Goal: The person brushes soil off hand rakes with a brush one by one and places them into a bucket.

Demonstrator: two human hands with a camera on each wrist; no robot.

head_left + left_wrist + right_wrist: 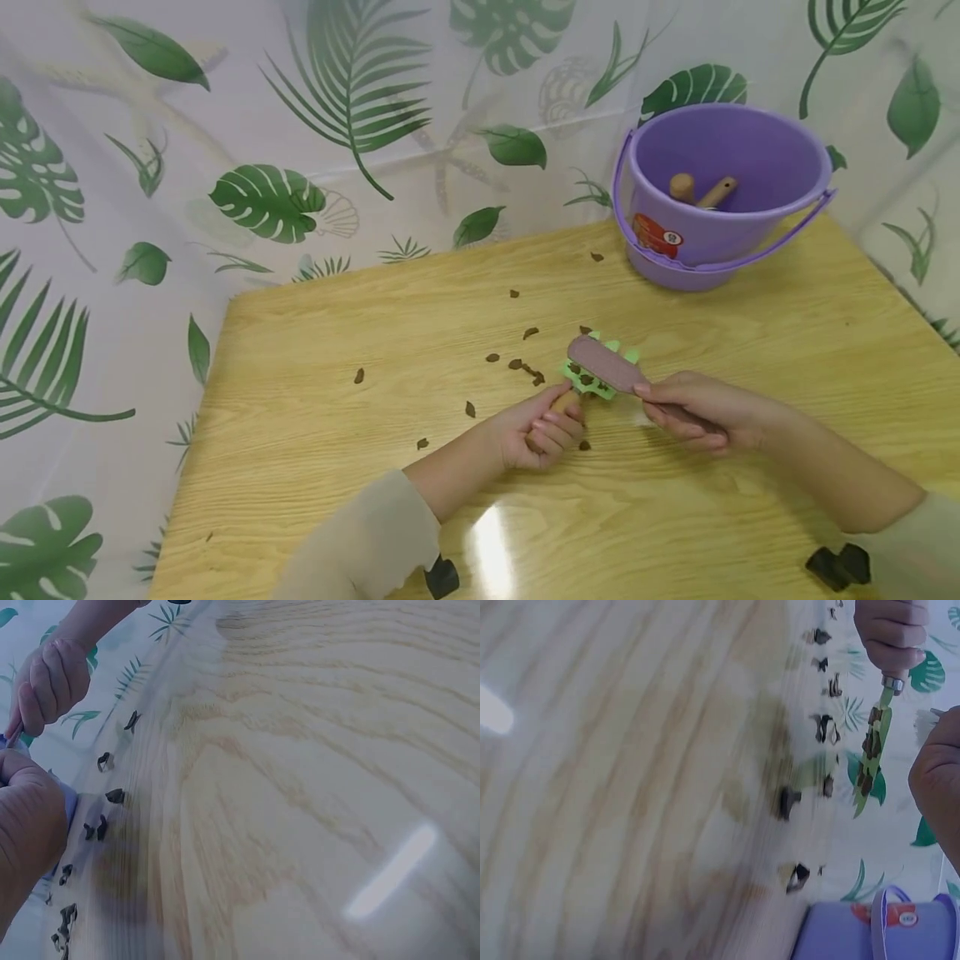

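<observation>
My left hand [543, 429] grips the wooden handle of a small light-green hand rake [576, 379], whose toothed head is raised over the table. Brown leaf-like bits [871, 742] lie along that head in the right wrist view. My right hand [705, 412] holds a brush [603, 364] by its handle, its flat mauve-brown back turned up and overlapping the rake head in the head view. Pale bristles [927, 720] show beside the right hand in the right wrist view. In the left wrist view both tools are mostly hidden behind the hands.
More brown bits [515, 364] are scattered over the wooden table [300, 467], mostly left of the hands. A purple bucket [690, 242] stands at the back right with wooden handles [717, 193] inside. Leaf-printed cloth [420, 125] hangs behind the table.
</observation>
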